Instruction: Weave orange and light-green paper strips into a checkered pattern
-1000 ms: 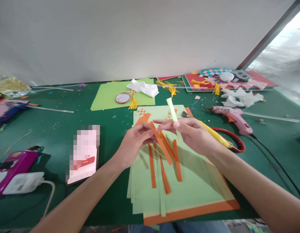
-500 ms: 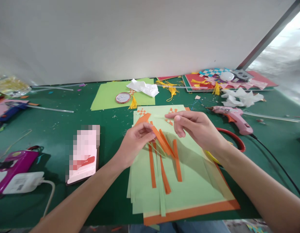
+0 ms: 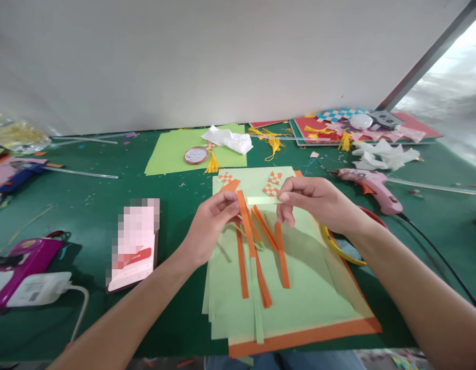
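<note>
My left hand [image 3: 214, 221] pinches an orange paper strip [image 3: 246, 226] that slants down over the sheets. From the fingers of my right hand [image 3: 310, 200] a pale green strip [image 3: 261, 200] stretches left toward the orange one. Under both hands lies a stack of light green sheets [image 3: 299, 308] with an orange sheet [image 3: 307, 336] at the bottom. More orange strips [image 3: 282, 262] and a long green strip [image 3: 257, 308] rest on the stack. Small orange-and-green woven pieces [image 3: 275, 178] sit at its top edge.
A phone [image 3: 133, 252] lies left of the stack, with a purple device [image 3: 33, 262] farther left. To the right are a pink glue gun [image 3: 372, 187] with its cable and a yellow-and-red ring [image 3: 338, 249]. Behind are tassels [image 3: 212, 163], a round tin [image 3: 195, 155] and crumpled tissue [image 3: 230, 140].
A pale green strip now shows in my right fingers, which have closed on it. The orange strip in my left hand has swung more upright.
</note>
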Motion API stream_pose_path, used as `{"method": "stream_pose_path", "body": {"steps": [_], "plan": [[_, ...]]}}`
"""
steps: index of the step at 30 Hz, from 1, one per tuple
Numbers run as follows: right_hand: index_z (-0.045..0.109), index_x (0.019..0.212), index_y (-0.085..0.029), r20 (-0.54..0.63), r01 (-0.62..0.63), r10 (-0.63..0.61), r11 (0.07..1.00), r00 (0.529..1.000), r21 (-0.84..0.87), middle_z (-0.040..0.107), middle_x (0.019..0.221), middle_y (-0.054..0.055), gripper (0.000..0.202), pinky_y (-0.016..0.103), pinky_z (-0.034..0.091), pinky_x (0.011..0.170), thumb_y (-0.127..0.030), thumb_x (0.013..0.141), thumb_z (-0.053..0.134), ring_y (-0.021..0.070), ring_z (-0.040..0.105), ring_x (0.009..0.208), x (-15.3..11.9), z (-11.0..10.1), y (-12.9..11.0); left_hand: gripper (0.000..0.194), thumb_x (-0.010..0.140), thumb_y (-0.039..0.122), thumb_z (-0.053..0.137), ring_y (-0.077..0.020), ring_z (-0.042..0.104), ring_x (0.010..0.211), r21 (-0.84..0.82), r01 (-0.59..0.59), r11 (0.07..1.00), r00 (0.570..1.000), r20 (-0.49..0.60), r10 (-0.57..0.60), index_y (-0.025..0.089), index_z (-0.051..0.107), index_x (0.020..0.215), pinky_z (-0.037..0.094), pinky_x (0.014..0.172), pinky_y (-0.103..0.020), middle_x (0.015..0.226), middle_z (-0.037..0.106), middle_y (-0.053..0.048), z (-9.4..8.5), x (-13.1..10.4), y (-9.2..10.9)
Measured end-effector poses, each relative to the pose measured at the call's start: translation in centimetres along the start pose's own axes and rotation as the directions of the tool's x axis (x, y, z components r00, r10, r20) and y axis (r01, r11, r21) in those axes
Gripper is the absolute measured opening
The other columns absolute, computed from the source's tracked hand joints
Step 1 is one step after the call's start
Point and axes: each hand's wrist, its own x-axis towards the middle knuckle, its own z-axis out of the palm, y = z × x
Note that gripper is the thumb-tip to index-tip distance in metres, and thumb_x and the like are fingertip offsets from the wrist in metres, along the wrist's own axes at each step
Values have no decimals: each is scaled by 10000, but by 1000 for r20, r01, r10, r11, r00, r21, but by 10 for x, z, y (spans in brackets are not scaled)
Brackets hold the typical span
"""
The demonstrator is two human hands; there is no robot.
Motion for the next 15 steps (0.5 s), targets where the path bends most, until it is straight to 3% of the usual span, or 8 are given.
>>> {"method": "stream_pose_path", "body": {"steps": [5, 15], "plan": [[571, 660, -209, 53, -27, 33, 993, 998, -112, 661, 559, -12, 316, 292, 468, 711, -419, 896, 583, 170, 677, 671, 1, 1, 2, 90, 829, 266, 687, -115, 594, 732, 5, -13, 1000, 1000, -14, 13, 197, 669, 775, 504, 698, -218, 818, 650, 8, 1, -1, 1], [556, 629, -227, 23, -62, 69, 976, 997, -208, 645, 535, -14, 324, 301, 449, 682, -405, 900, 570, 181, 667, 683, 1, 0, 5, 100, 869, 267, 645, -112, 594, 747, 26, -32, 999, 999, 11, 32, 194, 660, 801, 502, 712, -216, 839, 648, 9, -1, -1, 1]]}}
